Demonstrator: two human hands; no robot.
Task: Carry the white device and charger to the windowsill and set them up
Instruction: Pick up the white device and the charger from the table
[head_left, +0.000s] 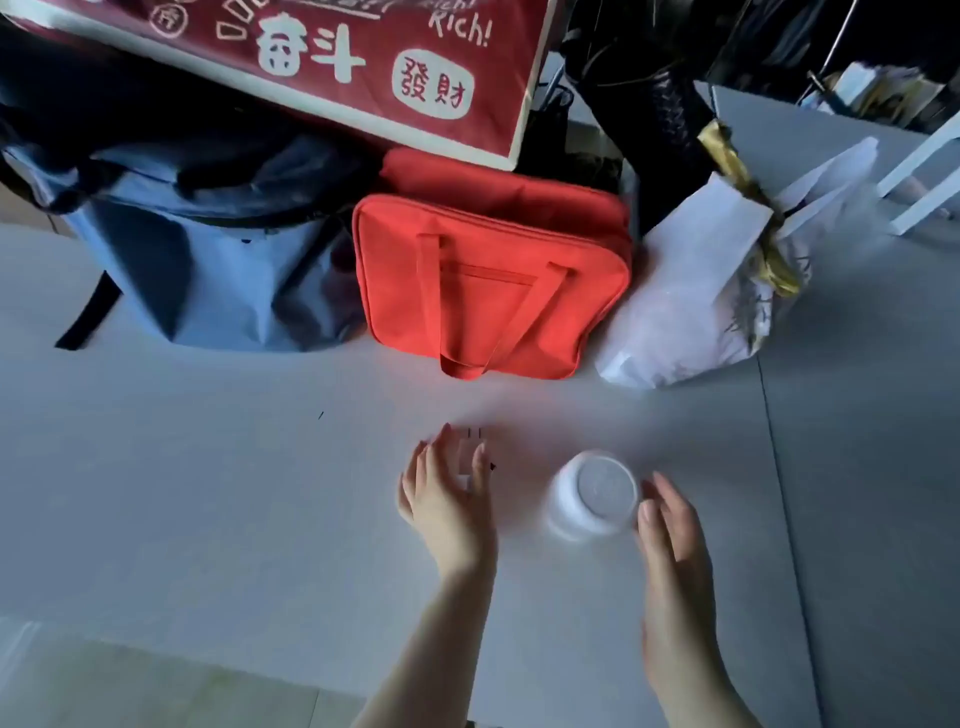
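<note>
A round white device (592, 496) stands on the pale grey table (208, 493), seen from above with a flat circular top. My right hand (670, 525) is open just to its right, fingertips almost touching its side. My left hand (449, 486) hovers open to the left of the device, fingers spread over a small white block (464, 480) with dark prongs showing beyond my fingertips, which looks like the charger; most of it is hidden by my fingers.
Along the far side of the table stand a blue-grey backpack (208, 270), a red zip bag (493, 291) with handles, a white plastic bag (711, 291) with a gold ribbon, and a red printed tote (363, 62) behind them. A table seam (779, 467) runs at right.
</note>
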